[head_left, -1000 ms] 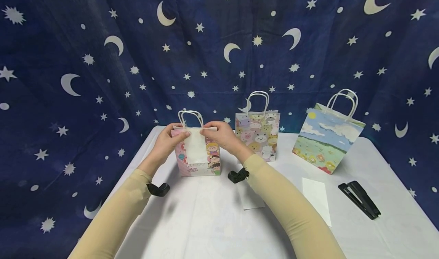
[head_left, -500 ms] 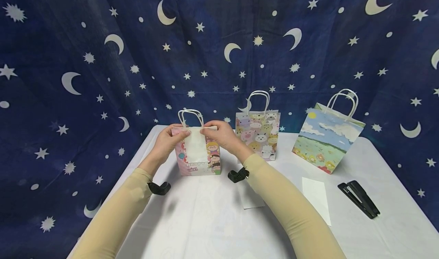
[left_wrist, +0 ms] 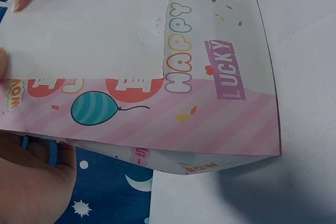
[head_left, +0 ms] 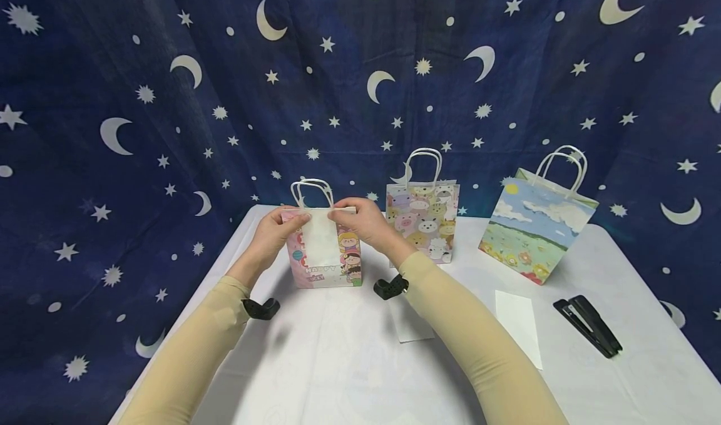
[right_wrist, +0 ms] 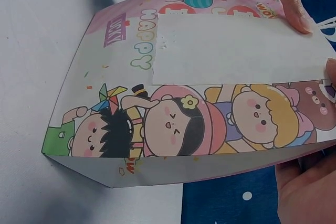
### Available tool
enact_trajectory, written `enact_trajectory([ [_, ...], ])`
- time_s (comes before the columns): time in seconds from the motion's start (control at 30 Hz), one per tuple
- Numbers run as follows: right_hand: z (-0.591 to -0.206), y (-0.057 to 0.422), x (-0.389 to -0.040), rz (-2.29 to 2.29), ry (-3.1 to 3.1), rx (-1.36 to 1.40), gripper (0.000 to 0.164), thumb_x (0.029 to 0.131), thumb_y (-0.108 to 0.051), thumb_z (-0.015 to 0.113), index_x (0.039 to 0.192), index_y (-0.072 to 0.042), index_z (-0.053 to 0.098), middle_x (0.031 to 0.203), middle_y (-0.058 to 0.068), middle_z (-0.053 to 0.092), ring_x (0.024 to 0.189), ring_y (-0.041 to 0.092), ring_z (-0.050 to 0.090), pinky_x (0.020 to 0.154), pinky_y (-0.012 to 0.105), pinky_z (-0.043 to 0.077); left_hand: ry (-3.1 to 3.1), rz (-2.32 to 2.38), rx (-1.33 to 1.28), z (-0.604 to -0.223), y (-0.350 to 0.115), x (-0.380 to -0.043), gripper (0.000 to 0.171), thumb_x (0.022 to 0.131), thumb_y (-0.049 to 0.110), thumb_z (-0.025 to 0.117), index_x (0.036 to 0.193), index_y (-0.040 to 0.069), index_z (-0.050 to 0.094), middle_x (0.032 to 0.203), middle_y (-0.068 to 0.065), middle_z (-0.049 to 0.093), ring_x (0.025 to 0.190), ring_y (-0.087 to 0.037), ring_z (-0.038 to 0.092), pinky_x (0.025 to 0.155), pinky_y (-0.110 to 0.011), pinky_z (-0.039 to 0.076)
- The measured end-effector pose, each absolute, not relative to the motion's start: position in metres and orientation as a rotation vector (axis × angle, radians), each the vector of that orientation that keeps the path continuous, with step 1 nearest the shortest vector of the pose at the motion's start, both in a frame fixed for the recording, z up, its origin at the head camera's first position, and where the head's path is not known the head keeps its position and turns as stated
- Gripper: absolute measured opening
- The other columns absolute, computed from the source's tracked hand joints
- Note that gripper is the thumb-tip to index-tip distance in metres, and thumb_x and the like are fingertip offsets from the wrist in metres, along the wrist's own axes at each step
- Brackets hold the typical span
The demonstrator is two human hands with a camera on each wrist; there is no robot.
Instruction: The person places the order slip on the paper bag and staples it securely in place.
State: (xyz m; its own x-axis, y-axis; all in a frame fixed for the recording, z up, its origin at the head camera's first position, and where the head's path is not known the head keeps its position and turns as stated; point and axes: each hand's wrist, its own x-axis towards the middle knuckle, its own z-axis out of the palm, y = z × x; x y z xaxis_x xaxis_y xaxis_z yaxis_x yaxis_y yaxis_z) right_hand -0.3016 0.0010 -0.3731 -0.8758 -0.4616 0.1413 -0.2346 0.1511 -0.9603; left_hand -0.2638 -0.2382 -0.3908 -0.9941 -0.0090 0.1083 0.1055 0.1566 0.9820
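Head view: near the table's (head_left: 349, 368) far left corner, we see the left hand (head_left: 270, 232) and right hand (head_left: 368, 222) pinching a blank white rectangular paper sheet (head_left: 322, 245) to the top of a pink-and-white printed paper bag (head_left: 327, 280) with white handles. Black stapler (head_left: 588, 326) lies toward the right edge.

Left wrist view: we note the sheet flat over the bag's front.

Right wrist view: we see fingers behind the bag.

Pink bag (head_left: 332, 279): smooth paper, pretty matt
White slip (head_left: 322, 240): matt paper, kinda rough end
Stapler (head_left: 596, 325): plastic-looking, bit of metal
Starry backdrop (head_left: 338, 93): matt cloth
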Motion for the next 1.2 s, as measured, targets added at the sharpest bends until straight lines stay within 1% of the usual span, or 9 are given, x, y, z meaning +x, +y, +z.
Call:
enact_trajectory([
  [0.27,-0.373,0.001,-0.302,-1.8,2.255,-0.671,0.028,0.094,-0.035,0.074,0.111,-0.013,0.074,0.129,0.003,0.062,0.124,0.024,0.053,0.106,0.051,0.042,-2.333,-1.949,-0.085,-0.391,-0.237,-0.263,0.03,0.095,0.031,0.076,0.111,0.007,0.067,0.094,0.003,0.072,0.087,-0.014,0.067,0.081,-0.027,0.053],
  [0.57,-0.375,-0.001,-0.302,-1.83,2.259,-0.635,0.03,0.094,-0.034,0.074,0.115,-0.012,0.073,0.133,0.005,0.061,0.123,0.025,0.055,0.106,0.049,0.043,-2.307,-1.964,-0.059,-0.395,-0.236,-0.265,0.03,0.094,0.033,0.077,0.108,0.008,0.068,0.092,0.002,0.073,0.083,-0.013,0.067,0.078,-0.026,0.054],
  [0.67,-0.376,0.001,-0.3,-1.817,2.268,-0.639,0.033,0.095,-0.036,0.073,0.119,-0.013,0.072,0.136,0.003,0.059,0.123,0.023,0.055,0.105,0.047,0.045,-2.301,-1.971,-0.063,-0.396,-0.236,-0.266,0.031,0.095,0.031,0.077,0.109,0.006,0.068,0.092,0.002,0.073,0.083,-0.012,0.067,0.078,-0.026,0.054],
  [0.77,-0.375,0.005,-0.296,-1.776,2.297,-0.661,0.036,0.096,-0.038,0.071,0.124,-0.016,0.07,0.133,0.001,0.06,0.117,0.021,0.058,0.099,0.044,0.049,-2.297,-1.974,-0.062,-0.396,-0.236,-0.267,0.031,0.095,0.029,0.076,0.11,0.003,0.067,0.092,0.003,0.072,0.084,-0.012,0.067,0.078,-0.025,0.054],
  [0.83,-0.373,0.01,-0.293,-1.746,2.315,-0.688,0.037,0.098,-0.037,0.069,0.129,-0.016,0.068,0.13,0.001,0.062,0.114,0.021,0.06,0.097,0.043,0.05,-2.299,-1.97,-0.058,-0.396,-0.236,-0.267,0.032,0.095,0.029,0.076,0.111,0.002,0.067,0.093,0.002,0.072,0.084,-0.012,0.067,0.078,-0.025,0.054],
  [0.9,-0.372,0.016,-0.289,-1.709,2.328,-0.72,0.039,0.1,-0.032,0.068,0.134,-0.013,0.064,0.127,0.004,0.064,0.112,0.022,0.062,0.096,0.042,0.051,-2.304,-1.966,-0.056,-0.396,-0.236,-0.267,0.034,0.095,0.03,0.076,0.112,0.001,0.067,0.094,0.002,0.073,0.085,-0.012,0.067,0.079,-0.025,0.054],
  [1.03,-0.368,0.03,-0.281,-1.615,2.359,-0.775,0.049,0.101,-0.023,0.066,0.144,-0.004,0.052,0.131,0.011,0.062,0.119,0.025,0.06,0.101,0.042,0.049,-2.313,-1.962,-0.056,-0.396,-0.236,-0.266,0.036,0.095,0.032,0.076,0.113,0.002,0.067,0.098,0.0,0.073,0.087,-0.013,0.067,0.08,-0.026,0.054],
  [1.13,-0.366,0.044,-0.274,-1.534,2.397,-0.781,0.054,0.101,-0.021,0.065,0.149,-0.004,0.046,0.138,0.012,0.059,0.124,0.026,0.057,0.103,0.042,0.048,-2.316,-1.96,-0.052,-0.396,-0.236,-0.265,0.035,0.095,0.033,0.075,0.112,0.004,0.068,0.099,0.0,0.073,0.088,-0.013,0.067,0.08,-0.026,0.055],
  [1.2,-0.365,0.055,-0.268,-1.492,2.428,-0.783,0.052,0.101,-0.021,0.064,0.149,-0.007,0.047,0.14,0.011,0.058,0.124,0.026,0.058,0.102,0.042,0.048,-2.312,-1.963,-0.053,-0.397,-0.235,-0.265,0.035,0.095,0.033,0.076,0.112,0.004,0.068,0.098,-0.001,0.073,0.087,-0.014,0.068,0.078,-0.027,0.055],
])
